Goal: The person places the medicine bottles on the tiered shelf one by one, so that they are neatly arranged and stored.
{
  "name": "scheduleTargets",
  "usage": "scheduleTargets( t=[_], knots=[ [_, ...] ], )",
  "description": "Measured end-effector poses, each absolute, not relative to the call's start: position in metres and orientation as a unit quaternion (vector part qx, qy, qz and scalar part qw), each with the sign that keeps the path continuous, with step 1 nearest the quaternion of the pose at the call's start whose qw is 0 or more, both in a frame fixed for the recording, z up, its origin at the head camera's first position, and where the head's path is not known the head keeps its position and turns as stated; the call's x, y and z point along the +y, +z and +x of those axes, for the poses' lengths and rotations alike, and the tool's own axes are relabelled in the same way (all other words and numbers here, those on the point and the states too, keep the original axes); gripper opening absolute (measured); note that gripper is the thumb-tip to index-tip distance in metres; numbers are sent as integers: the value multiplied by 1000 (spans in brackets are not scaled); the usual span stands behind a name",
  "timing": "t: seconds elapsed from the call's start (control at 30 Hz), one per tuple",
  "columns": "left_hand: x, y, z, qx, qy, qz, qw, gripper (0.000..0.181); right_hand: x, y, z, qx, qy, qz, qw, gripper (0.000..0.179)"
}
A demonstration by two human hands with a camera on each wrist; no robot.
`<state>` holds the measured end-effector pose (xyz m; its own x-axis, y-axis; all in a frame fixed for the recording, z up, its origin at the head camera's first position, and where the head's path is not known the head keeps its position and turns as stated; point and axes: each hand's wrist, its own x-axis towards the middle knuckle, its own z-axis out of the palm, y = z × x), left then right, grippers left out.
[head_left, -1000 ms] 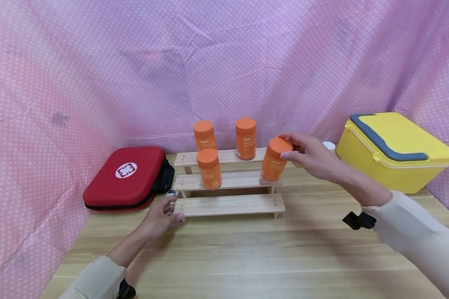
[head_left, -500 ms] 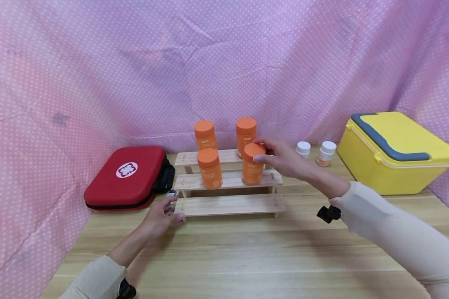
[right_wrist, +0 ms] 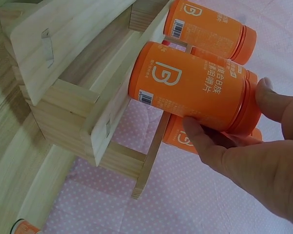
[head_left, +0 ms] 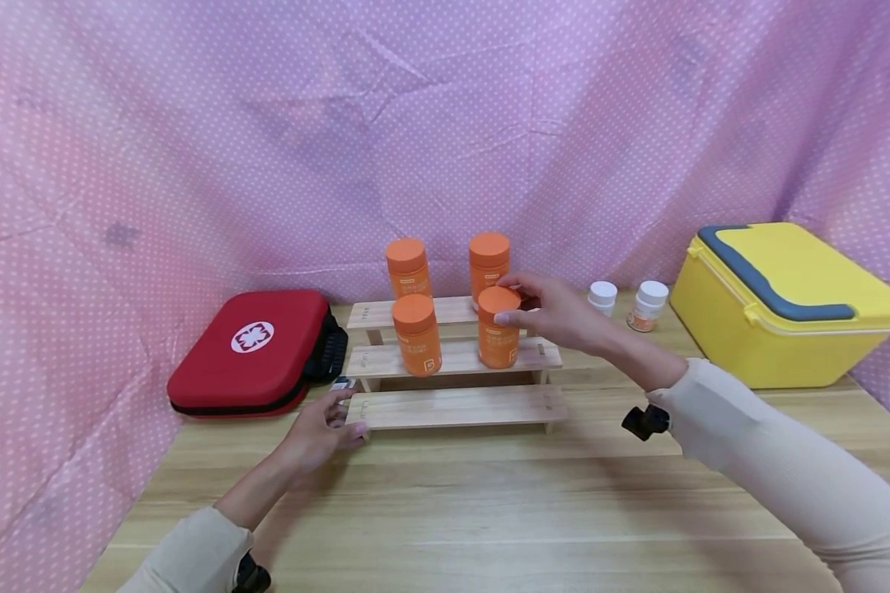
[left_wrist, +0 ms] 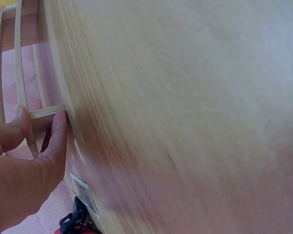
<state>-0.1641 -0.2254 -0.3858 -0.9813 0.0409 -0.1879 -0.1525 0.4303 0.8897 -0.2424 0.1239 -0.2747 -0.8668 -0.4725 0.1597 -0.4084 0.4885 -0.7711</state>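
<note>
A three-step wooden rack (head_left: 452,408) stands on the table. My left hand (head_left: 315,436) grips the left end of its lowest step; in the left wrist view, thumb and fingers (left_wrist: 57,136) pinch the wood. On the right of the middle step stands an orange supplement bottle (head_left: 498,342), its lid pinched by my right hand (head_left: 564,313). The right wrist view shows the thumb on the lid and fingers along the side of that bottle (right_wrist: 185,90). Another orange bottle (head_left: 418,342) is on the middle step's left; two more orange bottles (head_left: 408,268) stand on the top step.
At left lies a red first-aid case (head_left: 248,354) with a white emblem. Two small white-capped bottles (head_left: 647,306) are behind the rack's right side. A yellow cooler box (head_left: 786,305) sits at right, and a pink dotted curtain (head_left: 445,123) hangs behind.
My right hand has moved left with the orange bottle, from the middle step's right end to beside the other bottle, bringing the small white-capped bottles into view. My left hand has stayed put.
</note>
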Motion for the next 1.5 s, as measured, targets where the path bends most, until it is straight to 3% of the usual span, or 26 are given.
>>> scheduleTargets(
  t=[0.53, 0.9, 1.27, 1.5],
  knots=[
    [-226, -387, -164, 835, 542, -28, 90, 65, 151, -273, -231, 859, -448, -246, 30, 52],
    [-226, -386, -164, 844, 527, -30, 89, 66, 220, -290, -213, 884, -425, -195, -10, 50],
    [-224, -386, -165, 829, 550, -36, 93, 65, 290, -330, -228, 896, -413, -134, -96, 45],
    [-224, -385, -164, 828, 550, -41, 102, 66, 303, -326, -243, 913, -380, -90, -119, 58]
  ],
)
